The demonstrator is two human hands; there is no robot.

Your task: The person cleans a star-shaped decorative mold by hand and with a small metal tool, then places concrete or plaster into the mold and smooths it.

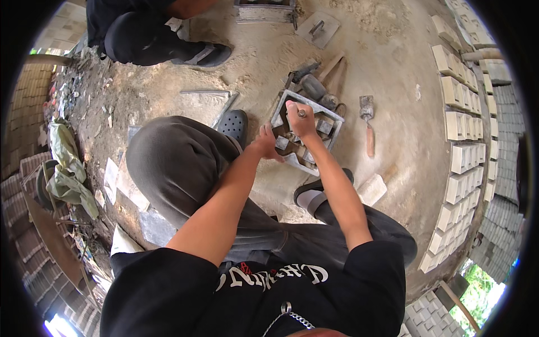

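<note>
Right hand [301, 123] clenches a tool [302, 113]; left hand [266, 145] touches the frame [332, 140].

2 hands: 1 left hand [268, 144], 1 right hand [301, 122], the latter closed around 1 tool handle [302, 113]. On the floor [393, 67] stand 2 box-like frames: 1 divided frame [332, 140] between the wearer's feet, 1 second frame [265, 14] at the far edge. 1 wooden-handled trowel [368, 124], 1 flat float [319, 31], 1 co-worker [140, 36]. Along the floor's right edge, over 8 pale blocks [461, 95], overlapping too much for an exact count.
</note>
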